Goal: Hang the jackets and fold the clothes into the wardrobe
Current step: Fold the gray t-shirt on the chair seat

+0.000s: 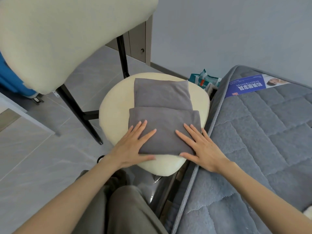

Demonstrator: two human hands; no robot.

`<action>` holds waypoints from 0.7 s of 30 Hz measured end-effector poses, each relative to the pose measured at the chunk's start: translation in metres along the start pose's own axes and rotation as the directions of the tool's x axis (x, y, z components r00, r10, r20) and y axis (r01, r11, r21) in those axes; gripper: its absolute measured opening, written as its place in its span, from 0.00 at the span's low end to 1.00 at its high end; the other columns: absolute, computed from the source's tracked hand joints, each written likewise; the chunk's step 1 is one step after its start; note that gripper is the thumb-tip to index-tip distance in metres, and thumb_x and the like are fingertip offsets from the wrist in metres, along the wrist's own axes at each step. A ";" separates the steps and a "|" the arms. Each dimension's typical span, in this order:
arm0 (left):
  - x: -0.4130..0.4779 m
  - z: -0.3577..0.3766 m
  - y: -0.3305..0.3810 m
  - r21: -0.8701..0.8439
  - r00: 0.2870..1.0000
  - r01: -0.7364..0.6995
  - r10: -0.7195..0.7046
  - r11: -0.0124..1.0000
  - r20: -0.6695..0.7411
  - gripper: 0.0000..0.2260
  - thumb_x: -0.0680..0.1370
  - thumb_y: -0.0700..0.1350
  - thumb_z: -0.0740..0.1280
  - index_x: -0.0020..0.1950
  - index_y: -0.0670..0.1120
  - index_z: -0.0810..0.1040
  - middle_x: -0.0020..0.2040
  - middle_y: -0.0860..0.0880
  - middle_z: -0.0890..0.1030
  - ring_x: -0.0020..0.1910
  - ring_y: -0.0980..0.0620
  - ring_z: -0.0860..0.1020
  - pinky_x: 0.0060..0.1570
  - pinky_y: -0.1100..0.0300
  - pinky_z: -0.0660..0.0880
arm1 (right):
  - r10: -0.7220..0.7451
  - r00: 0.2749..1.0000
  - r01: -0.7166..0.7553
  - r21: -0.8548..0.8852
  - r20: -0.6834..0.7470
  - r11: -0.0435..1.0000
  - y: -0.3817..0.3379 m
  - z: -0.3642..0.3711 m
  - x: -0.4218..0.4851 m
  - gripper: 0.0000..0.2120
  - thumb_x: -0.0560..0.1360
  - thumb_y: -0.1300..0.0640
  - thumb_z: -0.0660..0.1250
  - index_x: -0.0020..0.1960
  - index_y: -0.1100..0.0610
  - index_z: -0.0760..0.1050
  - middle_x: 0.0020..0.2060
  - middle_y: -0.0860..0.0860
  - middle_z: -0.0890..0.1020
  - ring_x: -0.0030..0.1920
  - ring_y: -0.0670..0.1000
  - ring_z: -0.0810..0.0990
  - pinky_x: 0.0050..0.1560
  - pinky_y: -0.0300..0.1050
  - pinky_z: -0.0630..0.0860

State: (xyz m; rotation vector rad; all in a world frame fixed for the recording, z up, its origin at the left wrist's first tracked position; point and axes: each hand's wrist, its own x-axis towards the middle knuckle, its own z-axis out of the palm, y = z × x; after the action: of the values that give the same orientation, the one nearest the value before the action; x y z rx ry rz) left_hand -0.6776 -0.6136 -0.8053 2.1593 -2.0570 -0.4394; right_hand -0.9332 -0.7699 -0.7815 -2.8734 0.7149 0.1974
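Note:
A grey garment [162, 105] lies folded on the cream seat of a chair [114, 105] in the middle of the view. Its near part is doubled over the far part, with a fold line running across. My left hand [133, 144] lies flat with straight fingers on the garment's near left corner, thumb on the seat edge. My right hand [200, 146] presses flat on the near right corner. Neither hand grips the cloth.
A grey quilted mattress [263, 141] with a blue label borders the chair on the right. The chair's cream backrest [59, 34] fills the upper left, with a blue item [11, 78] behind it. A green packet [204, 80] lies on the floor beyond the seat. My trousered legs are below.

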 end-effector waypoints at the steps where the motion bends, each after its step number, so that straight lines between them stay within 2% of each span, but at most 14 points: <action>1: -0.005 0.001 -0.002 0.018 1.000 -0.021 0.021 1.000 0.015 0.41 0.69 0.76 0.50 0.76 0.63 0.36 0.77 0.53 0.33 0.75 0.54 0.33 0.74 0.56 0.35 | -0.042 0.999 0.042 -0.007 0.018 0.999 0.001 0.000 -0.004 0.35 0.75 0.28 0.46 0.76 0.37 0.37 0.78 0.48 0.40 0.78 0.51 0.38 0.76 0.52 0.40; 4: -0.008 0.001 -0.003 0.041 0.999 -0.034 0.035 0.999 -0.026 0.38 0.74 0.70 0.56 0.75 0.62 0.38 0.78 0.54 0.40 0.77 0.53 0.40 0.75 0.56 0.39 | -0.060 0.998 0.061 -0.049 0.027 0.997 0.000 -0.001 -0.006 0.36 0.78 0.37 0.57 0.77 0.40 0.38 0.78 0.53 0.41 0.78 0.53 0.42 0.77 0.48 0.41; 6: -0.009 -0.001 -0.003 0.101 0.997 -0.042 0.048 0.994 -0.058 0.34 0.78 0.61 0.58 0.76 0.58 0.41 0.79 0.53 0.44 0.78 0.51 0.46 0.74 0.59 0.40 | -0.030 0.999 0.034 -0.082 0.039 0.996 -0.004 -0.001 -0.004 0.40 0.78 0.53 0.63 0.77 0.42 0.37 0.78 0.55 0.42 0.78 0.55 0.44 0.77 0.48 0.44; 8: -0.009 -0.003 0.000 0.169 0.999 -0.015 0.021 0.986 -0.033 0.32 0.80 0.53 0.59 0.77 0.53 0.41 0.79 0.50 0.45 0.78 0.50 0.47 0.73 0.61 0.38 | 0.018 0.999 -0.014 -0.111 0.033 0.994 -0.012 -0.004 -0.003 0.41 0.77 0.66 0.60 0.78 0.44 0.39 0.78 0.55 0.44 0.78 0.56 0.46 0.76 0.46 0.51; 11: -0.011 -0.015 0.012 0.176 0.996 0.038 -0.052 0.984 0.077 0.30 0.81 0.47 0.59 0.78 0.50 0.45 0.79 0.49 0.46 0.78 0.49 0.49 0.73 0.60 0.42 | 0.100 0.994 -0.099 -0.011 0.042 0.995 -0.021 -0.022 -0.005 0.34 0.77 0.67 0.57 0.78 0.43 0.53 0.78 0.50 0.55 0.76 0.52 0.58 0.68 0.45 0.67; 12: -0.014 -0.021 0.014 0.115 0.993 0.045 -0.057 0.992 0.103 0.28 0.82 0.46 0.59 0.78 0.50 0.50 0.79 0.49 0.49 0.77 0.50 0.52 0.73 0.59 0.47 | 0.105 0.992 -0.109 0.066 0.063 0.992 -0.021 -0.031 -0.006 0.32 0.76 0.67 0.57 0.75 0.43 0.61 0.75 0.49 0.63 0.73 0.52 0.65 0.65 0.47 0.70; 13: -0.019 -0.030 0.016 0.005 0.992 0.060 -0.060 0.998 0.113 0.26 0.81 0.44 0.60 0.77 0.51 0.56 0.78 0.49 0.56 0.76 0.50 0.57 0.72 0.58 0.55 | 0.100 0.992 -0.113 0.169 0.080 0.979 -0.022 -0.039 -0.008 0.29 0.74 0.67 0.57 0.68 0.43 0.71 0.67 0.48 0.74 0.65 0.53 0.73 0.58 0.49 0.74; 14: -0.026 -0.037 0.018 -0.132 0.992 0.089 -0.075 0.987 0.106 0.22 0.80 0.43 0.61 0.74 0.51 0.64 0.74 0.48 0.66 0.71 0.49 0.66 0.67 0.56 0.64 | 0.100 0.992 -0.119 0.284 0.080 0.952 -0.023 -0.045 -0.013 0.24 0.71 0.68 0.58 0.55 0.43 0.79 0.52 0.47 0.82 0.53 0.53 0.79 0.48 0.48 0.75; 15: -0.034 -0.045 0.020 -0.268 0.993 0.110 -0.095 0.957 0.071 0.17 0.79 0.41 0.61 0.68 0.52 0.70 0.65 0.48 0.75 0.61 0.50 0.73 0.57 0.56 0.70 | 0.125 0.990 -0.139 0.394 0.061 0.909 -0.023 -0.050 -0.018 0.18 0.69 0.68 0.58 0.40 0.45 0.77 0.35 0.44 0.80 0.40 0.52 0.78 0.39 0.46 0.72; 16: -0.043 -0.051 0.023 -0.387 0.992 0.125 -0.127 0.913 0.019 0.14 0.78 0.40 0.61 0.61 0.53 0.73 0.54 0.48 0.79 0.51 0.51 0.76 0.49 0.57 0.70 | 0.178 0.983 -0.176 0.495 0.043 0.851 -0.024 -0.053 -0.024 0.13 0.68 0.67 0.59 0.32 0.51 0.71 0.27 0.44 0.74 0.32 0.50 0.73 0.34 0.45 0.67; 17: -0.050 -0.055 0.026 -0.487 0.983 0.145 -0.181 0.861 -0.027 0.12 0.78 0.39 0.61 0.57 0.54 0.74 0.47 0.48 0.80 0.44 0.53 0.76 0.44 0.60 0.70 | 0.238 0.970 -0.217 0.584 0.042 0.782 -0.024 -0.055 -0.028 0.10 0.69 0.66 0.60 0.31 0.56 0.68 0.25 0.45 0.70 0.30 0.48 0.69 0.32 0.43 0.64; 18: -0.055 -0.058 0.029 -0.568 0.967 0.167 -0.246 0.806 -0.063 0.11 0.78 0.39 0.62 0.56 0.53 0.74 0.45 0.49 0.80 0.41 0.56 0.75 0.41 0.64 0.69 | 0.294 0.955 -0.247 0.666 0.044 0.704 -0.026 -0.056 -0.032 0.08 0.70 0.64 0.61 0.32 0.61 0.68 0.26 0.47 0.70 0.30 0.47 0.67 0.33 0.42 0.63; 19: -0.059 -0.060 0.033 -0.637 0.945 0.187 -0.313 0.748 -0.090 0.10 0.78 0.39 0.63 0.55 0.52 0.75 0.45 0.51 0.80 0.42 0.60 0.76 0.41 0.69 0.69 | 0.350 0.935 -0.268 0.741 0.048 0.615 -0.029 -0.057 -0.036 0.09 0.72 0.63 0.62 0.33 0.63 0.69 0.27 0.48 0.70 0.31 0.47 0.66 0.34 0.42 0.63; 21: -0.061 -0.062 0.040 -0.765 0.882 0.219 -0.457 0.605 -0.109 0.07 0.78 0.41 0.65 0.55 0.49 0.76 0.49 0.52 0.80 0.46 0.61 0.76 0.41 0.72 0.70 | 0.464 0.884 -0.285 0.857 0.061 0.429 -0.034 -0.056 -0.040 0.12 0.74 0.61 0.62 0.33 0.61 0.68 0.27 0.47 0.68 0.30 0.46 0.66 0.33 0.40 0.62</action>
State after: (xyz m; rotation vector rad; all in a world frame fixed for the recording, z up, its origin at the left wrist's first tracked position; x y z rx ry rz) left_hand -0.6994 -0.5622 -0.7278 1.9036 -0.9970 -0.7718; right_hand -0.9473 -0.7333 -0.7153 -1.7404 1.1024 -0.3153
